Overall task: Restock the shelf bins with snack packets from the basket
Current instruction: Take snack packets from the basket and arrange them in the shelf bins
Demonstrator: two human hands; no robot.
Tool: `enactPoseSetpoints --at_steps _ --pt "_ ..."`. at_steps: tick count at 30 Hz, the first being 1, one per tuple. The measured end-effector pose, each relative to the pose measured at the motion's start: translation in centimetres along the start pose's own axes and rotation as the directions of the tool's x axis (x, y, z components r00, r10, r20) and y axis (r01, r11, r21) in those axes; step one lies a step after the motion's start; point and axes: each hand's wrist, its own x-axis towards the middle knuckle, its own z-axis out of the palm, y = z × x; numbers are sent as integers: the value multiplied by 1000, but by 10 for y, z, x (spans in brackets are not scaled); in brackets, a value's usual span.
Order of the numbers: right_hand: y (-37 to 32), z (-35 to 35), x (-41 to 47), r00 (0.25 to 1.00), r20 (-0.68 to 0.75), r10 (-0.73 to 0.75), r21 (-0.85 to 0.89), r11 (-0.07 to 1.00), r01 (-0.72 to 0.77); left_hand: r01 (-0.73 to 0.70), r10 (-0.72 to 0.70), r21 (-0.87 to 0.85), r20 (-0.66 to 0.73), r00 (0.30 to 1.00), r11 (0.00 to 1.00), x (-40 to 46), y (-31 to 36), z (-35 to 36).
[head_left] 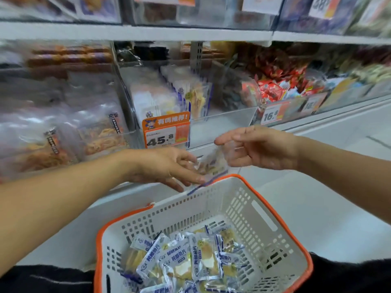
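A white basket (211, 208) with an orange rim sits low in the middle, holding several blue-and-white snack packets (186, 265). Above its far rim, a blurred see-through snack packet (211, 168) hangs between my hands. My left hand (167, 166) reaches in from the left and pinches the packet's left edge with its fingertips. My right hand (258, 148) comes from the right with relaxed, spread fingers at the packet's right side; whether it touches is unclear. Straight behind stands a clear shelf bin (224, 119) with matching packets upright (190, 96) and an orange 45.8 price tag (164, 134).
A bin of pale shredded snacks (84, 132) stands to the left, and a bin of red packets (279, 85) with a 16.8 tag to the right. A white shelf board (148, 32) runs above, with more bins on it. A white ledge (317, 187) lies under the basket.
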Motion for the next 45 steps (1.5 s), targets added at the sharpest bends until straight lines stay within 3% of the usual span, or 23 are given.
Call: enactPoseSetpoints --at_steps 2,3,5,8,10,15,16,19,22,25,30,33,35,37,38,39,41,43,45 --pt "-7 6 -1 997 54 -60 181 982 50 -50 50 -4 116 992 999 -9 8 6" --pt "-11 8 1 996 29 -81 174 982 75 -77 80 -27 137 987 997 -12 13 11" --pt "-16 9 8 982 -139 -124 -63 991 117 -100 112 -119 93 989 988 -11 21 18" --pt "-35 4 16 922 -305 -241 -499 865 61 -80 86 -292 8 996 953 -6 32 18" --pt "-53 -1 13 917 -302 -260 -591 806 34 -99 94 -371 -30 995 923 -4 35 15" --pt "-60 -11 11 990 -127 -67 -586 810 -20 -253 153 -639 -209 966 727 6 45 20" --pt "-60 -12 13 992 -111 -66 -598 801 -13 -274 148 -630 -246 958 727 8 47 21" --pt "-77 -21 11 979 -125 -163 -650 759 43 -327 131 -486 -394 910 810 10 53 26" --pt "-113 -38 -8 969 -115 -220 -739 670 64 -464 164 -479 -542 824 745 10 60 19" --pt "-135 -52 -27 966 -106 -235 -758 648 74 -541 202 -464 -599 775 701 8 64 13" --pt "-115 -46 -1 942 -134 -307 -480 852 210 -550 242 -376 -616 750 746 14 68 21" --pt "-108 -42 17 893 -174 -414 -474 831 293 -526 213 -316 -662 718 790 13 74 20" --pt "-119 -47 18 779 -288 -557 -567 755 330 -497 264 -108 -740 618 861 8 72 13" --pt "-132 -55 17 666 -318 -675 -756 604 252 -471 409 208 -831 377 857 -2 68 1" --pt "-134 -57 20 644 -301 -703 -828 528 190 -429 503 374 -830 241 822 -6 66 -8" --pt "-134 -60 26 646 -283 -709 -874 468 131 -359 585 508 -798 148 783 -10 64 -16" --pt "-127 -57 45 726 -255 -638 -912 408 39 -177 661 641 -744 94 747 -14 58 -30" --pt "-117 -50 69 808 -216 -548 -939 343 -18 -58 642 640 -756 127 766 -14 48 -42" --pt "-107 -45 92 829 -189 -526 -958 285 -38 -6 604 611 -780 162 791 -10 39 -48"
